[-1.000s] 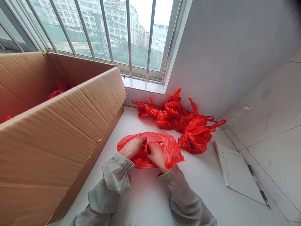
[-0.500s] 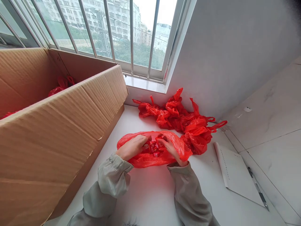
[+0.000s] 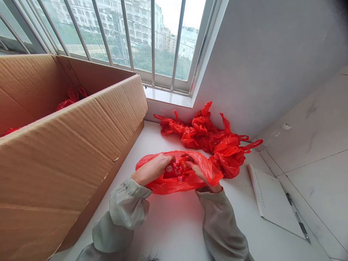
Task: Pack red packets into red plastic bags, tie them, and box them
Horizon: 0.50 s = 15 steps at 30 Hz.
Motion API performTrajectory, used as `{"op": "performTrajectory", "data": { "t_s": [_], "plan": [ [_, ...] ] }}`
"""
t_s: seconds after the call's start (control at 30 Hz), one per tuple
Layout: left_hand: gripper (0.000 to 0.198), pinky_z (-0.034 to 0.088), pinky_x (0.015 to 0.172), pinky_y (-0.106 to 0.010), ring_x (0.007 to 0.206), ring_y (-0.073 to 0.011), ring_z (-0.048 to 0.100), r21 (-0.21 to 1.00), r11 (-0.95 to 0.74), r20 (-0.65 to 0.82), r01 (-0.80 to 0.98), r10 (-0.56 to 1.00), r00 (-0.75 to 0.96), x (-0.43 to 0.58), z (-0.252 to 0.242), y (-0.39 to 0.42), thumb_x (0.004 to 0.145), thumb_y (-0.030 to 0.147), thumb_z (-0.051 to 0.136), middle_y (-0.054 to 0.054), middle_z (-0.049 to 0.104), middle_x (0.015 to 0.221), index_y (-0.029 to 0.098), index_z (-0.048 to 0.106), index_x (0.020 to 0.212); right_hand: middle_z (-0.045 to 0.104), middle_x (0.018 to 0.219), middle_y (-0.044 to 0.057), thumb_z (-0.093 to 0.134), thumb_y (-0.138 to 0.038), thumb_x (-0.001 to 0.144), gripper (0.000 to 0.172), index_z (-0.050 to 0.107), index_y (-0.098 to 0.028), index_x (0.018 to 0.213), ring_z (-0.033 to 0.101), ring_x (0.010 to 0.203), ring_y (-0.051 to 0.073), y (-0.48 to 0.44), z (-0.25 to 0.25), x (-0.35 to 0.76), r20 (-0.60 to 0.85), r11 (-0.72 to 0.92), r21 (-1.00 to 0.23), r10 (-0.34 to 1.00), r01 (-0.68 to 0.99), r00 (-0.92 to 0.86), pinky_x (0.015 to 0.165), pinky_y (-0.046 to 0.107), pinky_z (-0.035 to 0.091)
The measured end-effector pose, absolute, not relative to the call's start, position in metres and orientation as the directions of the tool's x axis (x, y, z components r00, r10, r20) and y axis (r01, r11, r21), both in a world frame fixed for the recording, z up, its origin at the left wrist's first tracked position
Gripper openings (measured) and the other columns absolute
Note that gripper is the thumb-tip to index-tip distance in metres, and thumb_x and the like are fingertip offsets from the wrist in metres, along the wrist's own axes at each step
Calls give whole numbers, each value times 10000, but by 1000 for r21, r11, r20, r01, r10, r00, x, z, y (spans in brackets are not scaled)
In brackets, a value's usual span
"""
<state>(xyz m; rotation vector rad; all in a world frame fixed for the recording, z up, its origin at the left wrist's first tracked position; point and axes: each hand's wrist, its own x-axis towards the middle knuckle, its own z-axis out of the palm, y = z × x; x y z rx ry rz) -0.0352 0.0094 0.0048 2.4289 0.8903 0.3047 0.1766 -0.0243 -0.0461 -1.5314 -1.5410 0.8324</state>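
A red plastic bag (image 3: pixel 171 187) lies wide open on the white table, with several small red printed packets inside. My left hand (image 3: pixel 152 168) reaches in over its left side, fingers curled down beside a dark red packet (image 3: pixel 169 170) with a round pale mark; its fingertips are partly hidden. From the right, my right hand (image 3: pixel 198 170) is inside the bag too, thumb and fingers closed on a brighter red packet (image 3: pixel 184 165). A smaller red packet (image 3: pixel 181 178) rests below, between the two hands. The bag's right side drapes over my right wrist.
Several knotted red plastic bags (image 3: pixel 206 130) are heaped behind the open one, against the wall. A large cardboard box (image 3: pixel 81 145) on the left holds more red bags. To the right lie a white notebook (image 3: pixel 280 203) and a pen (image 3: pixel 298 217). A barred window is behind.
My left hand has shifted slightly, showing more of the marked dark red packet. In my right hand the brighter packet is now turned more into view. The bag has barely moved.
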Motion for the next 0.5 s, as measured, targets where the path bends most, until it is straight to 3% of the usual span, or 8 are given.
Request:
{"op": "performTrajectory", "data": {
  "t_s": [0.17,0.5],
  "plan": [
    [288,345,614,-274,669,-159,471,544,-641,44,541,665,745,-38,0,10,753,-11,308,-12,549,730,172,524,807,730,1150,48,580,-307,851,236,693,-239,1047,671,1107,226,-20,-52,182,24,23,-923,1000,383,-4,1044,401,497],
    [297,354,625,-281,678,-170,512,518,-627,-47,582,658,751,-35,1,12,687,-40,338,-31,602,768,172,512,801,729,1181,40,567,-362,905,246,718,-263,1071,667,1133,238,-31,-57,174,71,27,-866,995,499,70,1030,409,519]
  ]
}}
